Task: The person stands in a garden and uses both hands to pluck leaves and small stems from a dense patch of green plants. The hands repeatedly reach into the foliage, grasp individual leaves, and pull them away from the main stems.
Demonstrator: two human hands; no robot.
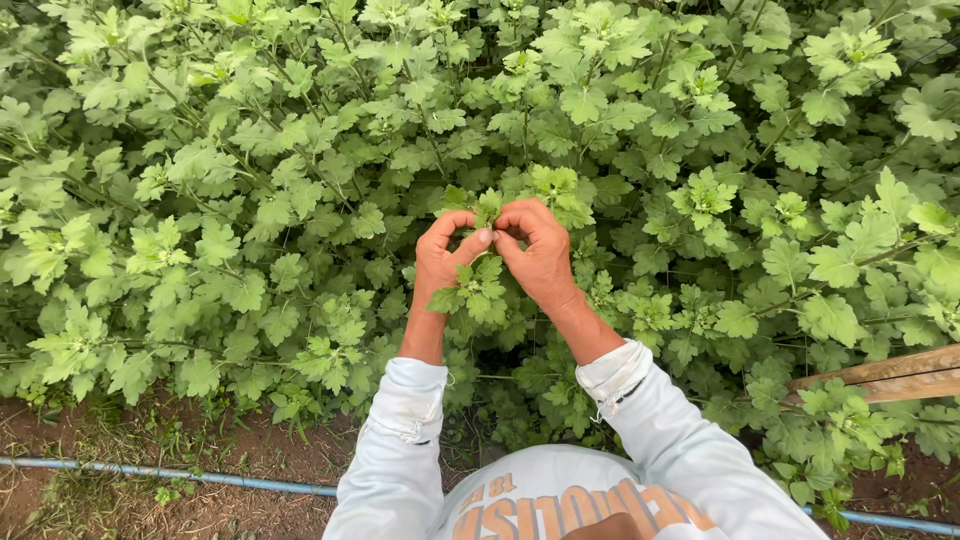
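Observation:
A dense bed of green leafy plants fills the head view. My left hand (445,255) and my right hand (535,250) meet at the tip of one shoot (488,207) near the middle. Both hands pinch the shoot tip between thumb and fingers, fingertips touching. Lobed leaves (478,290) of the same stem hang just below my hands. Pale long sleeves (410,400) cover both arms down to the wrists.
Bare brown soil (150,450) runs along the bed's near edge. A thin blue pipe (170,473) lies on it from left to right. A wooden slat (890,372) sticks out among the leaves at the right.

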